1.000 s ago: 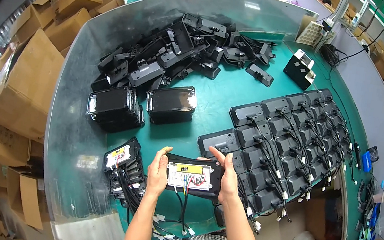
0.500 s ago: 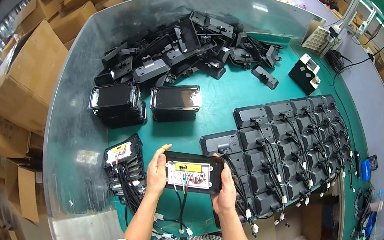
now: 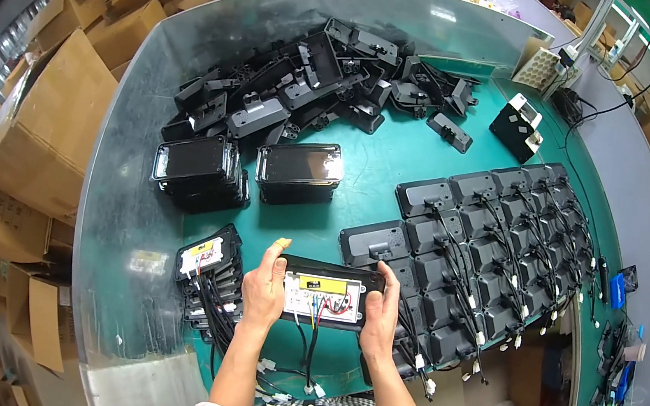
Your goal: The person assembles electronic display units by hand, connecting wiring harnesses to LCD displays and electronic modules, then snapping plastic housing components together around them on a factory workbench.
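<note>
Between my two hands is a black rectangular electronic housing (image 3: 336,272), its inner side facing up. A white circuit board (image 3: 351,311) sits in it, with a yellow block (image 3: 323,285) along the board's upper edge. Coloured wires and black cables (image 3: 311,351) run from the board toward my lap, ending in white plugs. Wrapped round the left end of the housing is my left hand (image 3: 262,294), closed on it. My right hand (image 3: 381,315) grips the right end, fingers at its upper right corner. What the fingers do underneath is hidden.
Left of my left hand leans a row of similar units (image 3: 207,270) with cables. Two stacks of glossy black panels (image 3: 298,173) stand beyond, before a heap of black housings (image 3: 273,96). Rows of cabled black housings (image 3: 448,270) cover the right side. A metal barrier (image 3: 122,166) curves round the left.
My left hand has slid slightly left and down along the housing's end. My right fingers have moved to its upper right corner. The housing has tilted a little and stays held.
</note>
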A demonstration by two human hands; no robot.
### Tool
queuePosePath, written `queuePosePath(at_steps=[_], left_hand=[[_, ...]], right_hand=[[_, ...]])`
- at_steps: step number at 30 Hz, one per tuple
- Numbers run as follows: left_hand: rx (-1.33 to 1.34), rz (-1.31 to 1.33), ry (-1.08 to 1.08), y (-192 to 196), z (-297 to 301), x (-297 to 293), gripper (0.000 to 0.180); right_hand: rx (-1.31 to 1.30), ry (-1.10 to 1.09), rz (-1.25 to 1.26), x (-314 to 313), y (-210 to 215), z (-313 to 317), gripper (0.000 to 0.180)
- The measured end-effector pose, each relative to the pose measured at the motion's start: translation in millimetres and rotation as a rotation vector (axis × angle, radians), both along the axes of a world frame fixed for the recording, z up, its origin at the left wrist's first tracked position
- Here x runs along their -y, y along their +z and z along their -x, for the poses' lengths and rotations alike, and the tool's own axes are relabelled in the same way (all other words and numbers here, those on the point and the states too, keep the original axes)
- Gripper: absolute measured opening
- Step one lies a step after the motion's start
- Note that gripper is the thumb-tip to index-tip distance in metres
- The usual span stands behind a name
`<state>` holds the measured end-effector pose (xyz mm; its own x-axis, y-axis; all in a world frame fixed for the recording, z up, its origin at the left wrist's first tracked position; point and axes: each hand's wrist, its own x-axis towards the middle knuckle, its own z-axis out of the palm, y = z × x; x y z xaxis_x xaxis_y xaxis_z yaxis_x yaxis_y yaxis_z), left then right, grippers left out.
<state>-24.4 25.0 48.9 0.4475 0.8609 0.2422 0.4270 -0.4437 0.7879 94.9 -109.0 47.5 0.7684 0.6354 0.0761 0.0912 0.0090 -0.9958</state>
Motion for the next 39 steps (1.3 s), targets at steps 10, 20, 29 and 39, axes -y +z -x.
queuePosePath(at_steps=[10, 20, 29, 39], left_hand=[[0.288, 0.255, 0.11, 8, 21, 26, 0.016], [0.133, 0.04, 0.092, 19, 19, 26, 0.015], [-0.074, -0.053, 0.108, 28, 21, 25, 0.012], [0.02, -0.309, 0.181, 18, 18, 29, 0.011]], right_hand=[[-0.073, 0.0, -0.129, 1, -4, -9, 0.044], [-0.02, 0.074, -0.08, 3, 1, -8, 0.05], [0.033, 0.073, -0.032, 3, 6, -4, 0.051], [0.229, 0.019, 0.083, 3, 16, 7, 0.051]])
